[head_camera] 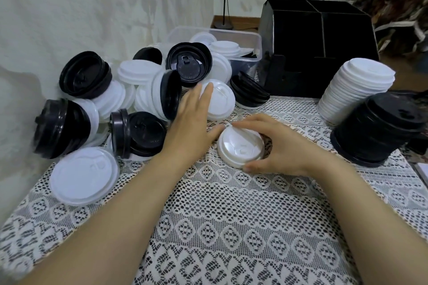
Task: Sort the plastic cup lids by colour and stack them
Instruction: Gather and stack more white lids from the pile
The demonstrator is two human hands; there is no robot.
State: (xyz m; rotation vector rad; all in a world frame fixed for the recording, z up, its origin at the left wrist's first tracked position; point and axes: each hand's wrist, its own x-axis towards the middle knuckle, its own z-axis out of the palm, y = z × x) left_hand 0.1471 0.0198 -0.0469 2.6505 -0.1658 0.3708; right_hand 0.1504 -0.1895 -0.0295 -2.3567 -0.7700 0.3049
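A small stack of white lids (240, 148) sits on the lace cloth at the table's middle. My right hand (278, 146) grips it, fingers curled over the top and thumb at the near rim. My left hand (192, 122) is flat with straight fingers, its tips over a single white lid (220, 99) and its thumb touching the gripped stack. A jumbled heap of black and white lids (139, 92) lies to the left. A tall white lid stack (356, 90) and a black lid stack (379, 127) stand at the right.
A clear plastic tub (245, 58) holding more white lids stands at the back. A black divided box (317, 39) is behind the sorted stacks. One large white lid (83, 176) lies at the near left. The lace tablecloth (231, 227) covers the table.
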